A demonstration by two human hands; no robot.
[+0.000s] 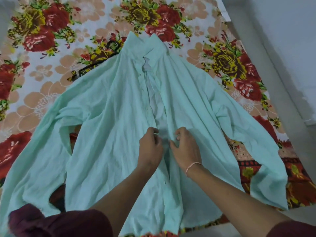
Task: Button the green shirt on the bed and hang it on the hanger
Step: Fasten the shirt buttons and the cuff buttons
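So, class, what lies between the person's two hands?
In the head view, only a narrow shadowed fold of the green shirt lies between the left hand and right hand.

A bedsheet (51,93) lies wide across the view, pale with peach flowers and big bunches of red and yellow flowers (41,36). At the lower right lies a darker red patterned cloth (297,182) with dots. To the right is a pale grey area (282,31), wall or floor, I cannot tell. A pink thread (193,165) circles one wrist. A maroon sleeve (59,223) shows at the bottom left.
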